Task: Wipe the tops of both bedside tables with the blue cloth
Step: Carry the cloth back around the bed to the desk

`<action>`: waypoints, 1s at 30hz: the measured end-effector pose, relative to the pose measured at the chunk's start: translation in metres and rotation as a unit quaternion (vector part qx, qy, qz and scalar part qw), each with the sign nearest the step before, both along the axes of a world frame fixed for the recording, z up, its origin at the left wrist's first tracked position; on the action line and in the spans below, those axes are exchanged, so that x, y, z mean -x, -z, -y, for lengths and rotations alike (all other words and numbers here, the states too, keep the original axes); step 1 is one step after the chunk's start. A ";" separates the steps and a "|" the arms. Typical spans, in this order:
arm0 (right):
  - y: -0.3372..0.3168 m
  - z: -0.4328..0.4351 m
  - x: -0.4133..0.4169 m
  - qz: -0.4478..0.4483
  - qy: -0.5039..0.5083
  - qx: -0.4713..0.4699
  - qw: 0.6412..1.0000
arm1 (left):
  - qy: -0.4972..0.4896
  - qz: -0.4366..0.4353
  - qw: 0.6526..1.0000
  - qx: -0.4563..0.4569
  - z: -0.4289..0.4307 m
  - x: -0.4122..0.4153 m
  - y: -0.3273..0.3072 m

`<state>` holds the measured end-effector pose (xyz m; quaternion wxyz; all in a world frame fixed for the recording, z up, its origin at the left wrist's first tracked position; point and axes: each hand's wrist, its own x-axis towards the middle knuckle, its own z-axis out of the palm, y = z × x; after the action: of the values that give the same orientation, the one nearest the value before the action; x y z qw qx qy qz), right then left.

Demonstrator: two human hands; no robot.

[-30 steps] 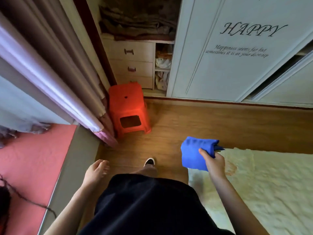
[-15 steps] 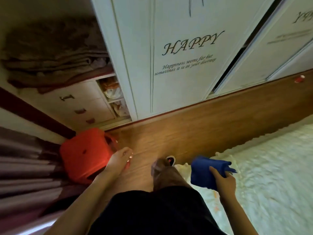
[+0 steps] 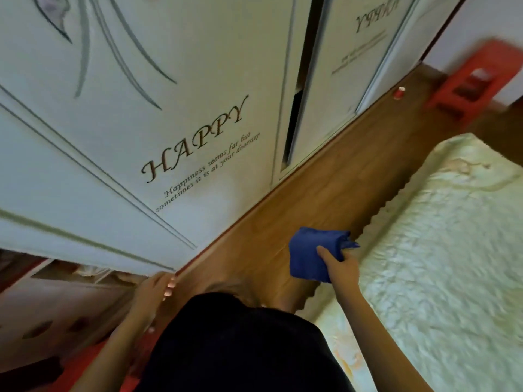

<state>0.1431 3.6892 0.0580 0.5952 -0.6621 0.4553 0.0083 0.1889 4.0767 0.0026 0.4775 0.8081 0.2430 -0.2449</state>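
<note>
My right hand (image 3: pixel 341 264) grips a folded blue cloth (image 3: pixel 311 251), held in the air above the wooden floor beside the bed's edge. My left hand (image 3: pixel 154 290) hangs at my side near the bottom corner of the white wardrobe door, fingers loosely curled and holding nothing. No bedside table is in view.
A white wardrobe (image 3: pixel 169 123) with sliding doors marked "HAPPY" fills the left and top. A strip of wooden floor (image 3: pixel 339 179) runs between it and the bed with a pale cover (image 3: pixel 438 250). A red stool (image 3: pixel 469 83) and a small red item (image 3: pixel 398 93) lie at the far end.
The view has swung right along the wardrobe. The orange stool by the curtain has left the view, and a red stool at the far end has appeared. The right hand still holds the cloth.
</note>
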 end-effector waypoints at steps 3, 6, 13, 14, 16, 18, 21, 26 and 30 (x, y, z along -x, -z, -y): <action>0.005 0.027 -0.038 0.002 0.042 -0.005 0.999 | 0.040 -0.020 0.999 -0.002 0.028 -0.067 0.005; 0.013 0.059 -0.077 0.001 0.086 -0.005 0.996 | 0.099 -0.023 0.995 -0.004 0.073 -0.140 0.012; 0.013 0.136 -0.141 -0.047 0.212 0.033 0.975 | 0.272 -0.028 0.961 0.051 0.251 -0.325 0.000; 0.011 0.148 -0.145 -0.054 0.235 0.037 0.970 | 0.297 -0.025 0.953 0.063 0.280 -0.348 -0.007; 0.004 0.170 -0.152 -0.068 0.275 0.039 0.958 | 0.343 -0.011 0.936 0.079 0.338 -0.392 -0.019; 0.000 0.192 -0.155 -0.078 0.312 0.042 0.946 | 0.371 -0.003 0.925 0.088 0.392 -0.428 -0.029; -0.001 0.227 -0.158 -0.089 0.365 0.040 0.926 | 0.398 -0.002 0.912 0.096 0.465 -0.466 -0.036; 0.016 0.313 -0.179 -0.108 0.413 0.033 0.904 | 0.423 -0.016 0.903 0.080 0.565 -0.500 -0.019; 0.024 0.411 -0.222 -0.110 0.398 0.027 0.910 | 0.422 -0.037 0.904 0.067 0.635 -0.527 -0.006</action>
<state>0.3654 3.2782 0.0343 0.4775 -0.4367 0.7435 -0.1687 0.7160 3.4421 0.0088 0.3731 0.7917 -0.1197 -0.4687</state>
